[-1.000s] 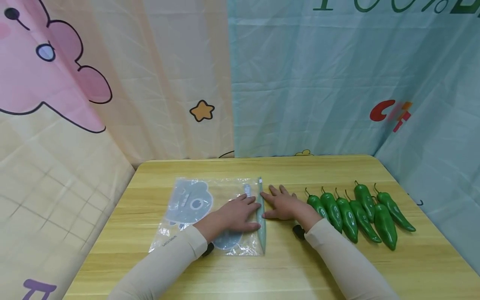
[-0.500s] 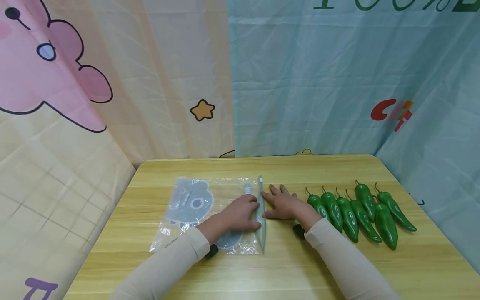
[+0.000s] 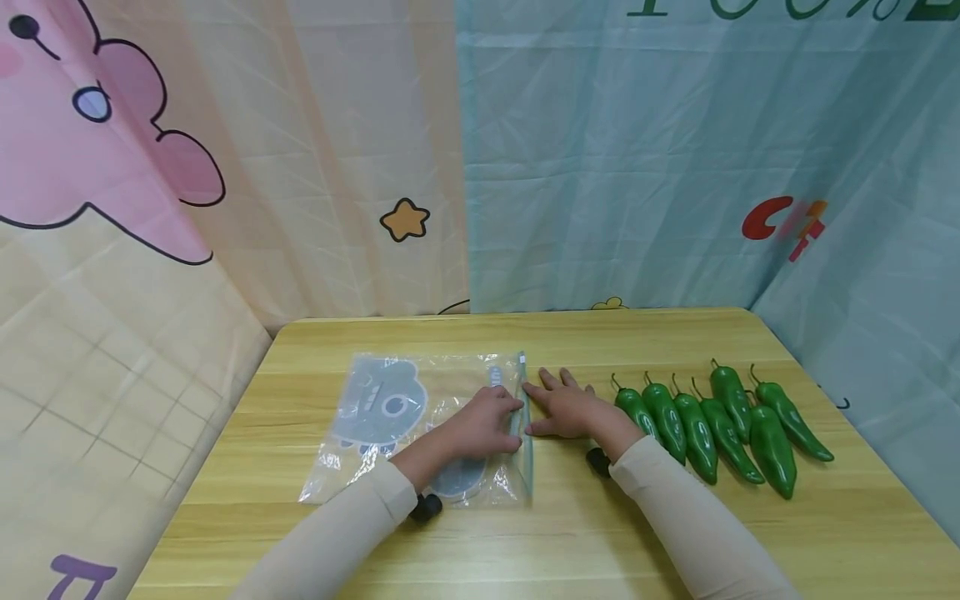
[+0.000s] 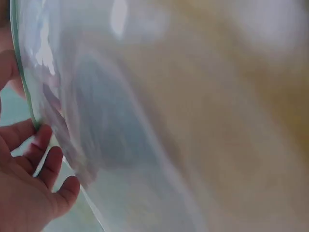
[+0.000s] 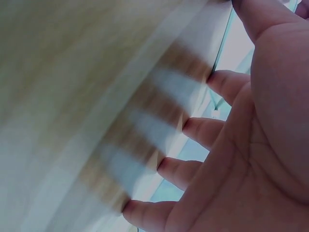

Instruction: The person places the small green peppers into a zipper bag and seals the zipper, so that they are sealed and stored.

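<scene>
A clear zip bag (image 3: 382, 408) with grey cartoon prints and a green zip edge (image 3: 527, 467) lies flat, its zip end on the right. My left hand (image 3: 480, 429) is over that end, fingers bent and thumb apart from them. Its fingertips (image 4: 57, 152) touch the film beside the green edge in the left wrist view. Just right of the zip, my right hand (image 3: 566, 408) rests with spread fingers. Those fingertips (image 5: 166, 164) meet the tabletop in the right wrist view. Several green peppers (image 3: 693, 433) lie right of my right hand.
The wooden table (image 3: 600, 533) carries the bag and peppers. Fabric curtains (image 3: 337, 208) with cartoon prints hang behind it and along both sides. A small black device (image 3: 425, 507) sits at my left wrist, another black device (image 3: 597, 463) at the right.
My left fingers have bent and drawn in from lying flatter across the zip end. The right hand has stayed beside the zip, and the peppers have not moved.
</scene>
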### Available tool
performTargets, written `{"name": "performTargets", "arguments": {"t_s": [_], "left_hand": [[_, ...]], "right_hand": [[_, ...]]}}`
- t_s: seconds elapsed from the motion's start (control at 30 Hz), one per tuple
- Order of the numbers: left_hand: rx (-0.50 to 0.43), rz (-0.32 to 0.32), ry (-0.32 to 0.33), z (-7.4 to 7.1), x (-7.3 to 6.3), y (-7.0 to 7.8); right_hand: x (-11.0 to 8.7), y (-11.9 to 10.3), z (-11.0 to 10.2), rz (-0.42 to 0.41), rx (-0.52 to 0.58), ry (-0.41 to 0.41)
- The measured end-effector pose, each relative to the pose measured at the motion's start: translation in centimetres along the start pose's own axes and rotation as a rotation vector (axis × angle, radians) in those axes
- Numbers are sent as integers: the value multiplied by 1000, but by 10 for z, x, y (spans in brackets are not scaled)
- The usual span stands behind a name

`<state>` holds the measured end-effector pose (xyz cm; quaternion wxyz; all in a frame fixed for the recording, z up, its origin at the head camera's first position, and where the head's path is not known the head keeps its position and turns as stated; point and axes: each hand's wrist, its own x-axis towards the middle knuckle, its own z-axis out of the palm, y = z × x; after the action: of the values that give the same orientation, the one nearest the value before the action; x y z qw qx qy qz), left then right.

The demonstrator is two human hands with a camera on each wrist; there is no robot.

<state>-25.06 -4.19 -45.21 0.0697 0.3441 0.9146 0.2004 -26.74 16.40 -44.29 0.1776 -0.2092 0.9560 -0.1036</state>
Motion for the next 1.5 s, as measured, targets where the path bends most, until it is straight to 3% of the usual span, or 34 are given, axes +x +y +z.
{"name": "performTargets", "arguments": {"t_s": [0.13, 0.27, 0.47, 0.7, 0.8, 0.97, 1.13, 1.2, 1.37, 1.5], "left_hand": [[-58, -65, 50, 0, -4, 8], [-164, -126, 50, 2, -7, 12], [-328, -181, 95, 4, -9, 8], [-405, -214, 118, 1, -13, 3], [-488, -253, 127, -1, -15, 2], [-767, -327, 149, 0, -18, -1], [-984, -328, 173, 0, -20, -3], [-1008, -326, 151, -1, -22, -2], [-958, -298, 46, -4, -26, -2], [-983, -292, 69, -7, -28, -2]], "right_hand": [[1, 1, 1, 3, -4, -1], [2, 1, 1, 5, -3, -2], [3, 1, 2, 18, 5, 9], [2, 1, 3, 13, 13, 31], [2, 1, 3, 7, 19, 35], [2, 2, 3, 4, 23, 36], [3, 3, 3, 11, 22, 36], [3, 3, 3, 14, 18, 35], [3, 2, 3, 17, 16, 40], [2, 1, 2, 14, 18, 41]]}}
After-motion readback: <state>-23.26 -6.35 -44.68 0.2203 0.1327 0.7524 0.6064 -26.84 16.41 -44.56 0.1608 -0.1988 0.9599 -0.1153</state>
